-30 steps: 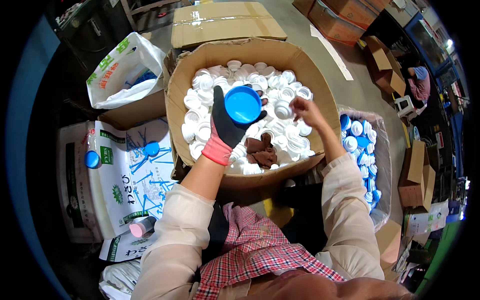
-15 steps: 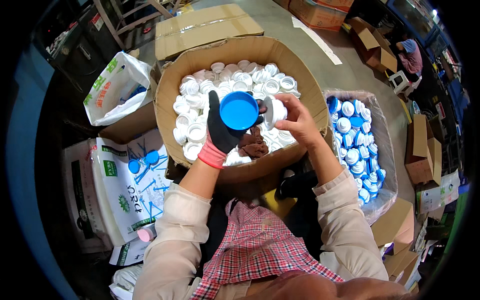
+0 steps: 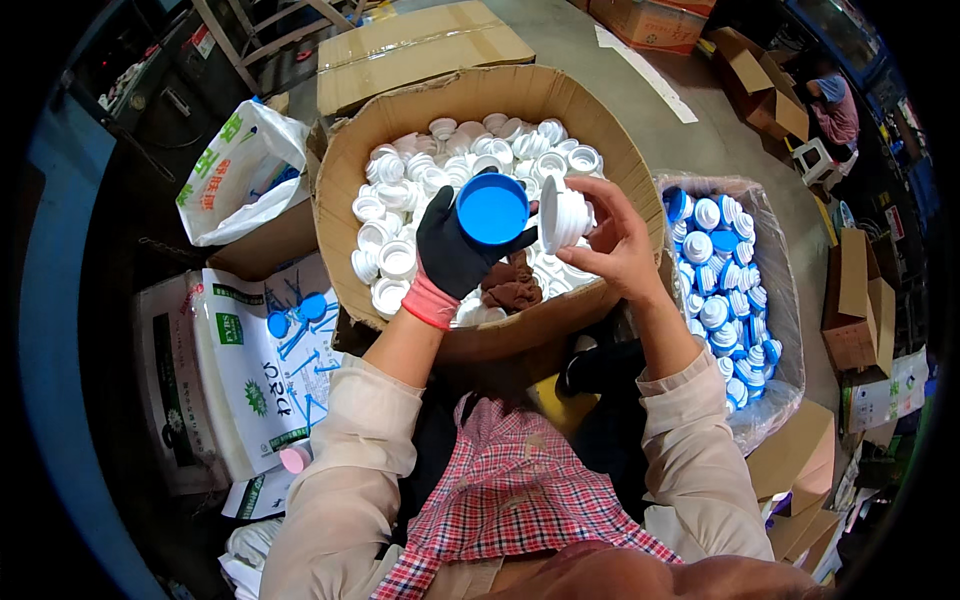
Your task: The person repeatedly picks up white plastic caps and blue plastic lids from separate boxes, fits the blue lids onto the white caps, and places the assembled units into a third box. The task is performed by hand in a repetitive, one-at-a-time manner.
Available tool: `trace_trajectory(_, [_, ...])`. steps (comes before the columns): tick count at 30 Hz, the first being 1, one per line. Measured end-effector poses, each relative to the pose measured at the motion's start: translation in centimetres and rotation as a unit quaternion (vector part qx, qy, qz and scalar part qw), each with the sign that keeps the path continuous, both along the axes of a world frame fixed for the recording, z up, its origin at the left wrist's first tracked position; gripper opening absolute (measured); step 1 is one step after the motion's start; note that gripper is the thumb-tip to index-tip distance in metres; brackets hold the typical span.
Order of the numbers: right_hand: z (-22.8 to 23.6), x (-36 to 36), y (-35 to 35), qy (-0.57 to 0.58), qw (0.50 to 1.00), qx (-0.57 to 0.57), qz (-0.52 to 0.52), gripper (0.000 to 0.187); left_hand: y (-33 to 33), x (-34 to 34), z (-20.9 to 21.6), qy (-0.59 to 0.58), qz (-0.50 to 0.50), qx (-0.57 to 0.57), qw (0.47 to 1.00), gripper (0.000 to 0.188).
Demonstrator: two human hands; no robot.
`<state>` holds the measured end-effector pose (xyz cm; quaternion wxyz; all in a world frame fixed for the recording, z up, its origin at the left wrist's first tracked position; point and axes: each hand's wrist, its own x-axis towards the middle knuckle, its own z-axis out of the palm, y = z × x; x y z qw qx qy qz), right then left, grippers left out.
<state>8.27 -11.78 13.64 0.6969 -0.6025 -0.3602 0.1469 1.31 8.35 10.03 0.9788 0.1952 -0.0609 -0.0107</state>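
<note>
In a black glove with a pink cuff, my left hand (image 3: pixel 452 248) grips a round blue cap (image 3: pixel 493 209), its hollow side facing up. My bare right hand (image 3: pixel 618 240) pinches a white ribbed plastic piece (image 3: pixel 566 214) with a wide rim, tilted on its side just right of the cap. A small gap parts the two pieces. Both hands are above a large cardboard box (image 3: pixel 600 100) full of white plastic pieces (image 3: pixel 397 260). Under my hands, a crumpled brown cloth (image 3: pixel 512 285) lies on those pieces.
To the right stands a plastic-lined box (image 3: pixel 783 395) of joined blue-and-white pieces (image 3: pixel 714 312). At left, blue caps and thin blue sticks (image 3: pixel 297 345) lie on a printed white sack (image 3: pixel 235 400), below an open white bag (image 3: pixel 235 190). Another person (image 3: pixel 835 105) sits far right.
The blue cap has shifted slightly right in my left hand's grip. The white piece has turned more onto its side, its rim now facing the cap.
</note>
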Motion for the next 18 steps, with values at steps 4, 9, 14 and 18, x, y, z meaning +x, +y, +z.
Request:
trace_trajectory(4, [0.7, -1.9, 1.6, -0.188, 0.975, -0.093, -0.078, 0.063, -0.4, -0.2, -0.9, -0.141, 0.395, 0.749, 0.513, 0.047])
trace_trajectory(9, [-0.2, -2.9, 3.0, -0.325, 0.924, -0.119, -0.161, 0.067, -1.4, -1.1, -1.4, -0.141, 0.337, 0.626, 0.689, 0.051])
trace_trajectory(14, [-0.1, -3.0, 3.4, -0.374, 0.900, -0.132, -0.183, 0.067, -1.7, -1.1, -1.0, -0.178, 0.256, 0.433, 0.846, 0.048])
trace_trajectory(18, [0.1, -3.2, 3.7, -0.386, 0.893, -0.133, -0.189, 0.066, -1.5, -1.1, -1.0, -0.171, 0.269, 0.454, 0.832, 0.050])
